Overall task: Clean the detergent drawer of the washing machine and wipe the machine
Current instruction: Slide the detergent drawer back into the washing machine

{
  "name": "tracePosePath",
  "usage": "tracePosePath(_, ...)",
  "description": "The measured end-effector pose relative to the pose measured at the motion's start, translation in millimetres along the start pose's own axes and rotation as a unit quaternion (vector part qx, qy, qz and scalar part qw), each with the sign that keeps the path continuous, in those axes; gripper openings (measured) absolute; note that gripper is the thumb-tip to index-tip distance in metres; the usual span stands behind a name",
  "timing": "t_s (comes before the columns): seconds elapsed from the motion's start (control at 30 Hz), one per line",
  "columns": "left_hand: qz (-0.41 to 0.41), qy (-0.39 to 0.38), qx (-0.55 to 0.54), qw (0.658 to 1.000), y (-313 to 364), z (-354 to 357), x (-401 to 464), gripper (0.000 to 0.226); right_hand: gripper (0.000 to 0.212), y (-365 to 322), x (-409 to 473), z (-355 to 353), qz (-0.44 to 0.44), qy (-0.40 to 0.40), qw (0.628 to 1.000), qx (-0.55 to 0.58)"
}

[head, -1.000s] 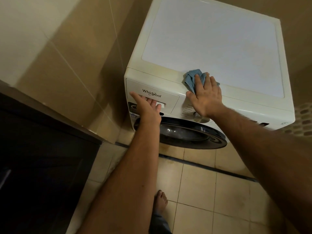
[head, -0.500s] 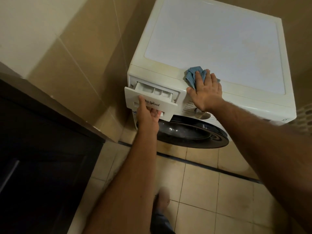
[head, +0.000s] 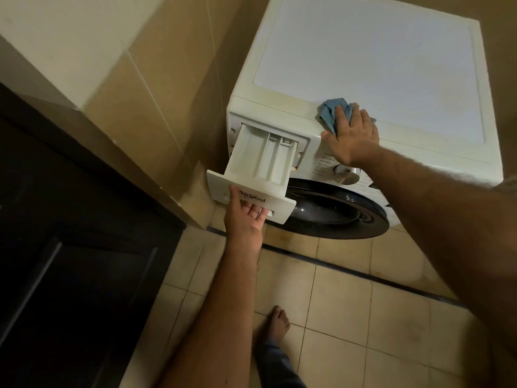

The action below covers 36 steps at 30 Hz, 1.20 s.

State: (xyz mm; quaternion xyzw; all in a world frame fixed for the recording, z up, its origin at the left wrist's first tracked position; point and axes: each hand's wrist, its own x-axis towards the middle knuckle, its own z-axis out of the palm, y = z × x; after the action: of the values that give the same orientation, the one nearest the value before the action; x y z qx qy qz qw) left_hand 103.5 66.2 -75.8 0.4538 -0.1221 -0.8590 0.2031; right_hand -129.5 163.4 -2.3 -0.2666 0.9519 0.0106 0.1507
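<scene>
A white front-loading washing machine [head: 391, 65] stands against tiled walls. Its white detergent drawer [head: 263, 161] is pulled far out at the top left of the front, showing three long compartments. My left hand [head: 243, 217] grips the drawer's front panel from below, fingers hooked in the handle recess and thumb on the face. My right hand [head: 351, 135] lies flat on a crumpled blue cloth [head: 331, 113] at the front edge of the machine's top. The cloth pokes out past my fingers.
A silver dial [head: 347, 175] sits below my right hand, above the dark round door [head: 335, 211]. A dark cabinet [head: 70, 261] fills the left side. Beige floor tiles [head: 349, 303] lie in front, with my bare foot [head: 275, 323] on them.
My left hand has pulled the detergent drawer from closed to far out of the machine. My right hand has stayed on the blue cloth.
</scene>
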Motion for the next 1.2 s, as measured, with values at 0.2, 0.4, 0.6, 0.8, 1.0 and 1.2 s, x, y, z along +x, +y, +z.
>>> tracePosePath(0.2,0.002,-0.009,0.019,1.000,2,-4,1,0.055,0.070,0,-1,-1,-0.004,0.002,1.000,0.001)
tracePosePath(0.4,-0.004,-0.005,0.037,0.999,3,-3,4,0.054,0.069,0,-2,1,-0.002,0.010,1.000,0.006)
tracePosePath(0.6,-0.006,-0.006,0.049,0.999,12,23,18,0.050,0.069,0,-2,2,-0.001,0.016,1.000,0.004)
tracePosePath(0.8,-0.001,-0.004,0.062,0.998,17,52,38,0.048,0.067,1,-2,0,-0.005,0.012,1.000,0.028)
tracePosePath(1.0,0.007,-0.010,0.095,0.995,21,83,58,0.046,0.066,1,-1,1,-0.002,0.012,0.999,0.042)
tracePosePath(1.2,0.002,0.028,0.150,0.988,26,115,78,0.048,0.066,4,1,3,-0.005,0.018,0.999,0.033)
